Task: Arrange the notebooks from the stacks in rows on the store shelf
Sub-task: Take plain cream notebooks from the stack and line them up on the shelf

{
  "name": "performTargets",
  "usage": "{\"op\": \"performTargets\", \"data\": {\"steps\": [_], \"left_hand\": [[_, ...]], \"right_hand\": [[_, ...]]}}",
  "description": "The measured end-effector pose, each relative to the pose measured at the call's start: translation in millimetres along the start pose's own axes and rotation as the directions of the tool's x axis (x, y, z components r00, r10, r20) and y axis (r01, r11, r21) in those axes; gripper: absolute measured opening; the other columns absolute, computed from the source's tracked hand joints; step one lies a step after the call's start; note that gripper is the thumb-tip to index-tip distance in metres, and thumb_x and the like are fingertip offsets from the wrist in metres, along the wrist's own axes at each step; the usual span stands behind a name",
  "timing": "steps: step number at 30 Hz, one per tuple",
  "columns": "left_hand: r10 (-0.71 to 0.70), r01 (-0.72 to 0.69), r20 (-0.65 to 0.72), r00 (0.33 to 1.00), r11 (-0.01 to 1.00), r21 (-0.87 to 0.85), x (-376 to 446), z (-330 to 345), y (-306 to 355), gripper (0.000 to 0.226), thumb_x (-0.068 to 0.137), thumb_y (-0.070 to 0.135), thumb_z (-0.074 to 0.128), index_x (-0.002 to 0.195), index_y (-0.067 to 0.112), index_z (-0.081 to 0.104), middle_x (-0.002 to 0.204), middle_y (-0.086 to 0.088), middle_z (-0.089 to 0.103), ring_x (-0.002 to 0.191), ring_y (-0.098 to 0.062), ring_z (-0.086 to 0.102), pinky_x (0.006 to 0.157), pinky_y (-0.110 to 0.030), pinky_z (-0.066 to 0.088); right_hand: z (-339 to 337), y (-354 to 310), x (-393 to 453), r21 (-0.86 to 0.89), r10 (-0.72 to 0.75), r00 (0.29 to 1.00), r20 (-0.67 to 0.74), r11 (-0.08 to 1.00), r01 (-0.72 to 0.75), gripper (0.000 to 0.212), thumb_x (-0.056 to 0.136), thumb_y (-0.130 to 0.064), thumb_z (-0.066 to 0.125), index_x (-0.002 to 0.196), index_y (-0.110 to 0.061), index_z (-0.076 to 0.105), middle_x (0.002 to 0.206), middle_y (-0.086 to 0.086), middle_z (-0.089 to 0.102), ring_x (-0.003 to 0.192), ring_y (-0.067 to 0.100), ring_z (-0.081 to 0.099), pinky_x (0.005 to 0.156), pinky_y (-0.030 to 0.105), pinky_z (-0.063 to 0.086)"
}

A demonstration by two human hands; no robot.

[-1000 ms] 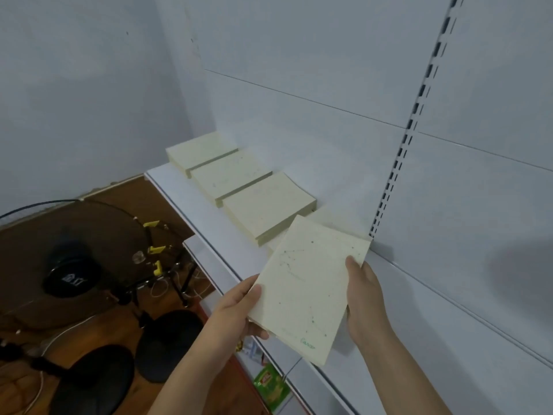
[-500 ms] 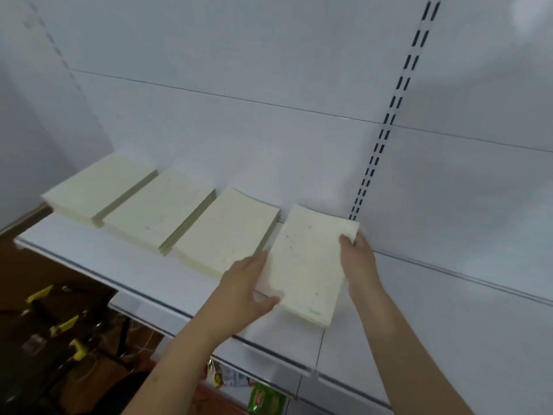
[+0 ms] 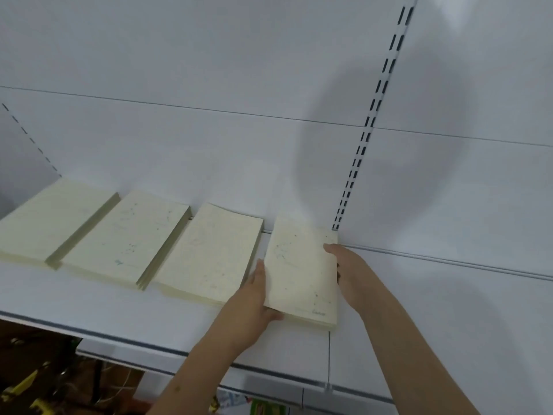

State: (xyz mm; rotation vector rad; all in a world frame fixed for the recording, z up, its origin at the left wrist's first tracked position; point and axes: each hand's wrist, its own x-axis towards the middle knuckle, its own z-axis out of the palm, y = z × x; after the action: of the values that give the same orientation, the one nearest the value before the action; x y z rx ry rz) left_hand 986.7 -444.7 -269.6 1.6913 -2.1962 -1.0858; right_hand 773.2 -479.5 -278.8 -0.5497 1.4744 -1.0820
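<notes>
Notebooks (image 3: 300,274) lay flat on the white shelf (image 3: 89,307), fourth pile in the row, just right of the third pile (image 3: 206,253). Their long side ran from front to back. The left hand (image 3: 254,298) and right hand (image 3: 347,271) held both long edges, equally near.

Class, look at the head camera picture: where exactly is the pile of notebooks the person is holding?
The held pile lies on the white shelf, rightmost of four, beside the third pile, below the slotted upright.
</notes>
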Motion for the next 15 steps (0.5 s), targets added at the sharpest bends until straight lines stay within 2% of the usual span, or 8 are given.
{"op": "performTargets", "data": {"steps": [3, 5, 7, 9, 11, 13, 15], "left_hand": [[0.012, -0.013, -0.011, 1.0, 1.0, -0.014, -1, 2, -1, 0.106, 0.091, 0.03, 0.071, 0.157, 0.017, -0.01, 0.165, 0.002, 0.014, 0.145, -0.014, 0.03, 0.11, -0.02, 0.026], [0.038, -0.038, -0.019, 0.999, 0.999, 0.001, -2, 1, 1, 0.11, 0.089, 0.032, 0.072, 0.157, 0.016, -0.013, 0.166, 0.001, 0.007, 0.148, -0.014, 0.023, 0.113, -0.021, 0.023], [0.09, -0.086, -0.048, 0.995, 0.992, 0.092, -5, -2, 4, 0.116, 0.088, 0.037, 0.072, 0.155, 0.017, -0.021, 0.166, 0.001, -0.011, 0.153, -0.017, 0.002, 0.117, -0.024, 0.013], [0.174, -0.145, -0.121, 0.977, 0.965, 0.218, -8, -7, 15, 0.117, 0.088, 0.044, 0.069, 0.153, 0.019, -0.025, 0.164, 0.001, -0.021, 0.151, -0.018, -0.016, 0.118, -0.028, 0.001], [0.273, -0.216, -0.205, 0.94, 0.94, 0.263, -9, -10, 33, 0.106, 0.092, 0.05, 0.06, 0.155, 0.021, -0.019, 0.166, 0.003, -0.015, 0.152, -0.016, -0.015, 0.116, -0.026, -0.001], [0.339, -0.298, -0.243, 0.909, 0.935, 0.191, -8, -4, 57, 0.092, 0.095, 0.052, 0.053, 0.158, 0.023, -0.007, 0.166, 0.007, -0.002, 0.152, -0.01, -0.006, 0.119, -0.025, 0.006], [0.385, -0.372, -0.222, 0.896, 0.923, 0.098, -4, 14, 84, 0.083, 0.096, 0.051, 0.051, 0.159, 0.025, 0.002, 0.165, 0.009, 0.008, 0.151, -0.007, 0.005, 0.119, -0.022, 0.011]], "right_hand": [[-2, 3, -2, -0.026, -0.026, 0.999, 0.031, 0.999, 0.027, 0.031, 0.097, -0.027, 0.058, 0.124, -0.012, 0.062, 0.119, 0.009, 0.069, 0.111, 0.029, 0.064, 0.102, 0.048, 0.047], [-2, 3, -7, -0.07, -0.036, 0.999, 0.028, 0.997, 0.038, 0.04, 0.096, -0.034, 0.057, 0.131, -0.014, 0.059, 0.127, 0.008, 0.065, 0.119, 0.029, 0.06, 0.107, 0.048, 0.043], [-6, -2, -12, -0.147, -0.04, 0.999, -0.014, 0.988, 0.038, 0.066, 0.091, -0.048, 0.059, 0.148, -0.018, 0.042, 0.149, 0.005, 0.047, 0.135, 0.027, 0.045, 0.115, 0.045, 0.032], [-13, -9, -22, -0.27, -0.112, 0.988, -0.107, 0.959, 0.079, 0.071, 0.098, -0.047, 0.051, 0.157, -0.02, 0.021, 0.16, 0.002, 0.028, 0.145, 0.024, 0.03, 0.115, 0.039, 0.025], [-29, -14, -31, -0.367, -0.225, 0.954, -0.196, 0.919, 0.142, 0.068, 0.101, -0.045, 0.045, 0.158, -0.02, 0.016, 0.162, 0.002, 0.023, 0.147, 0.023, 0.026, 0.113, 0.034, 0.025], [-52, -19, -44, -0.421, -0.332, 0.906, -0.262, 0.884, 0.202, 0.067, 0.101, -0.047, 0.043, 0.157, -0.019, 0.019, 0.161, 0.002, 0.025, 0.147, 0.021, 0.027, 0.112, 0.03, 0.024], [-76, -23, -60, -0.468, -0.429, 0.843, -0.323, 0.847, 0.251, 0.066, 0.101, -0.048, 0.042, 0.157, -0.018, 0.021, 0.161, 0.0, 0.027, 0.147, 0.018, 0.027, 0.112, 0.026, 0.022]]}}
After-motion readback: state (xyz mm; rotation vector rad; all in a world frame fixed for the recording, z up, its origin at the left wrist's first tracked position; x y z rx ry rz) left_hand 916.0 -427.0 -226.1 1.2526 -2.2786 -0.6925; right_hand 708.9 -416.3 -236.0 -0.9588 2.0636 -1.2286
